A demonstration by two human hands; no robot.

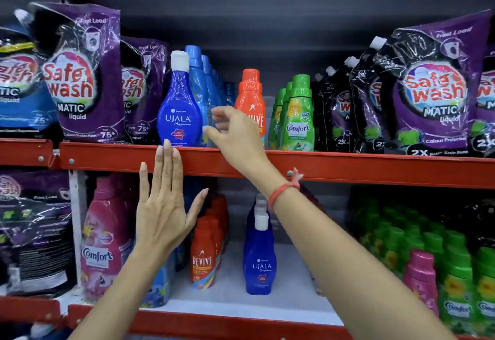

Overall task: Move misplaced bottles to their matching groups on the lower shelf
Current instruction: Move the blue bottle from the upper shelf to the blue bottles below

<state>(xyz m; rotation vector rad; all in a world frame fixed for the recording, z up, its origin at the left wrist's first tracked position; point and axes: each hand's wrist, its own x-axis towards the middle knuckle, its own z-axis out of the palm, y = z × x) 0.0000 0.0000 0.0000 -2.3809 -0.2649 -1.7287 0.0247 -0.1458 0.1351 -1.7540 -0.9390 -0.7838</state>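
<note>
On the upper shelf a dark blue Ujala bottle with a white cap stands at the front, beside a row of light blue bottles. An orange Revive bottle stands to their right. My right hand hovers between the Ujala and Revive bottles, fingers apart, holding nothing. My left hand is flat and open against the red shelf rail. On the lower shelf stand a row of Revive bottles and a row of Ujala bottles.
Purple Safewash pouches fill the upper shelf's left and right ends. Green Comfort bottles stand right of the Revive bottle. Below, pink Comfort bottles stand left and green Comfort bottles right. White shelf floor shows beside the lower Ujala row.
</note>
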